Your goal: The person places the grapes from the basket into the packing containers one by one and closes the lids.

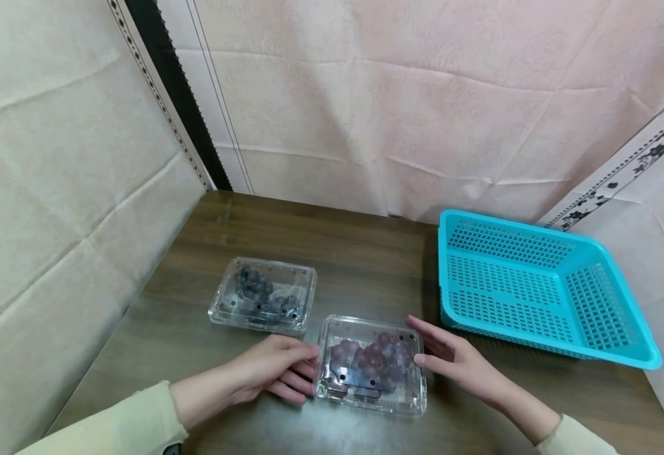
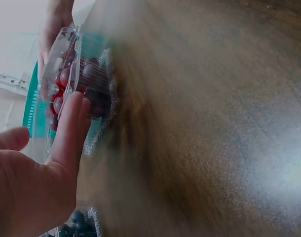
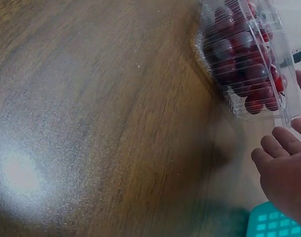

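A clear plastic clamshell box (image 1: 370, 366) holding red grapes (image 3: 249, 64) rests on the table between both hands, its lid down. At its left side is my left hand (image 1: 277, 370), the fingers loosely extended and the fingertips right at the wall. My right hand (image 1: 460, 363) is at the right side, with the thumb near the lid's edge and straight fingers by the far corner. Neither hand curls round the box. Further back and left sits a second clear clamshell box (image 1: 264, 294), with dark grapes (image 1: 254, 282) inside.
A turquoise plastic basket (image 1: 508, 287) with perforated walls stands at the right, behind the right hand. The wooden table (image 1: 332, 243) meets pale cloth hangings (image 1: 366, 114) at the back and on both sides.
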A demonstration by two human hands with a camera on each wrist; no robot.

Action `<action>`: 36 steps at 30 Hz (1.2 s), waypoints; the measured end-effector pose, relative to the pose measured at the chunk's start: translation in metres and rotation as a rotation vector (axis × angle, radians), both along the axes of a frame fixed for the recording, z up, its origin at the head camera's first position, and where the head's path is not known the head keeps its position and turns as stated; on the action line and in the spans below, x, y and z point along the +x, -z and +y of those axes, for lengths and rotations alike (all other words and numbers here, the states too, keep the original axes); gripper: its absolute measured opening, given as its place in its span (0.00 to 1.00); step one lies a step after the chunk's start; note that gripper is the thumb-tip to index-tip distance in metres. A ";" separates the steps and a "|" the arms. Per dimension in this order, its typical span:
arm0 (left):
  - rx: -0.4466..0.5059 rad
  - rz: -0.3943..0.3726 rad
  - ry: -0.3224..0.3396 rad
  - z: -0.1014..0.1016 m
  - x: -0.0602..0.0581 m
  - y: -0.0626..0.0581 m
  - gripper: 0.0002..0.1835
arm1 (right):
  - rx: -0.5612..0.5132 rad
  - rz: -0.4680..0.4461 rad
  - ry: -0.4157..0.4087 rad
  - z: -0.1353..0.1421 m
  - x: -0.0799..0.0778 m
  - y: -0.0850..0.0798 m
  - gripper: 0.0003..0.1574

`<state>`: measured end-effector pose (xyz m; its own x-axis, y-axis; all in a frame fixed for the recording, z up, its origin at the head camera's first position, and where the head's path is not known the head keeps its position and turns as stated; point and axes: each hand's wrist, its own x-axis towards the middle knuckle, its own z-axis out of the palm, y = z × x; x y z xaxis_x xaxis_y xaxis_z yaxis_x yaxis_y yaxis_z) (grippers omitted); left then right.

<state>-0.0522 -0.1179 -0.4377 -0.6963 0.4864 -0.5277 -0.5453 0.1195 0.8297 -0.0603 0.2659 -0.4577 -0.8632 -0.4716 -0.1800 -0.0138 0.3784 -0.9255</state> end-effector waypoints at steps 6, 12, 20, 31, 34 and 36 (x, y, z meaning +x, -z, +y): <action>-0.010 0.008 0.032 0.002 0.006 -0.002 0.22 | 0.023 0.015 0.003 -0.001 0.001 0.000 0.41; -0.023 0.025 0.037 0.006 0.009 -0.001 0.24 | 0.040 0.022 0.010 -0.002 0.000 0.000 0.41; 0.007 0.044 0.048 0.005 0.013 0.004 0.25 | 0.061 0.014 0.024 -0.003 0.000 0.001 0.41; 0.039 0.017 0.022 0.006 0.015 0.009 0.20 | 0.083 -0.004 0.037 -0.004 0.001 -0.002 0.42; 0.049 0.005 0.015 0.007 0.016 0.009 0.18 | 0.095 -0.001 0.038 -0.003 0.003 -0.005 0.43; 0.055 -0.004 0.011 0.008 0.017 0.009 0.17 | 0.101 -0.001 0.040 -0.001 0.005 -0.008 0.43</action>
<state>-0.0351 -0.1100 -0.4467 -0.6887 0.5227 -0.5025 -0.5475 0.0794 0.8330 -0.0549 0.2650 -0.4495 -0.8808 -0.4159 -0.2263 0.0046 0.4704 -0.8824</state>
